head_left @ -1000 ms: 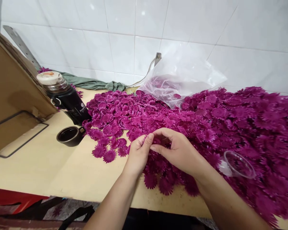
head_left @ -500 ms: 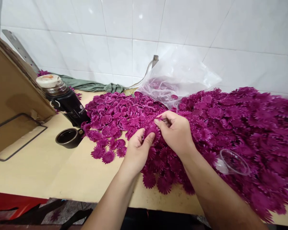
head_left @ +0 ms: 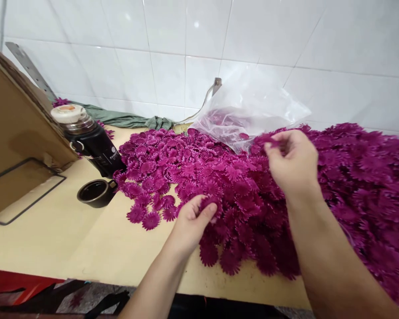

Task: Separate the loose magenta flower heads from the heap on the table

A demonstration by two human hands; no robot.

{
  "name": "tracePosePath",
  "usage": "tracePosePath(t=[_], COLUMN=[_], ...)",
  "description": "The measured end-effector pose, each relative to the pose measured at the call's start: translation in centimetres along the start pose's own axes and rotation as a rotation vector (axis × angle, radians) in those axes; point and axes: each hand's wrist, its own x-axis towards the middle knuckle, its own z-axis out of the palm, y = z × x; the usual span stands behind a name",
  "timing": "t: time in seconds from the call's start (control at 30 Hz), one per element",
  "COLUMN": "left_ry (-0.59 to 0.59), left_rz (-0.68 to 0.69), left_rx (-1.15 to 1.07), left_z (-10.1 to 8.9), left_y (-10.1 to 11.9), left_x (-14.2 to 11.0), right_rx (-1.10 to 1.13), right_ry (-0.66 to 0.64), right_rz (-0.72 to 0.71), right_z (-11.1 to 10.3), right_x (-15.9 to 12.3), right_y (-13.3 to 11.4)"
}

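Observation:
A wide heap of purple fabric flower pieces (head_left: pixel 352 177) covers the right and middle of the pale tabletop (head_left: pixel 69 230). My left hand (head_left: pixel 193 221) rests at the heap's front edge, fingers curled round one purple flower piece (head_left: pixel 210 204). My right hand (head_left: pixel 294 161) is raised over the heap farther right, thumb and fingers pinched on another purple flower piece (head_left: pixel 266 141).
A clear plastic bag (head_left: pixel 249 110) with more purple pieces lies against the tiled wall. A black flask (head_left: pixel 93 139) and its black cup (head_left: pixel 95 192) stand left of the heap. A cardboard sheet (head_left: pixel 16 133) leans at far left. Green cloth (head_left: pixel 126 118) lies at the back.
My right hand pulled away from the left one, up and to the right, carrying a flower piece. The left hand sank slightly with its piece. The clear cup on the heap is now hidden.

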Motion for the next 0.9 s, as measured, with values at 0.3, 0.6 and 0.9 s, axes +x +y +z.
tracePosePath(t=[0.3,0.6,0.9], left_ry=[0.028,0.048,0.023], left_rz=[0.0,0.033,0.078], left_rx=[-0.115,-0.097,0.061], left_z=[0.5,0.4,0.4], left_y=[-0.6,-1.1,-0.1], left_x=[1.4,1.4,0.6], right_rx=[0.107,0.244,0.157], right_ry=[-0.577,-0.738,-0.354], right_rz=[-0.271,-0.098,-0.186], right_z=[-1.0,-0.1,1.0], right_x=[-6.5,-7.7,-6.8], right_y=[-3.0,-3.5,-3.4])
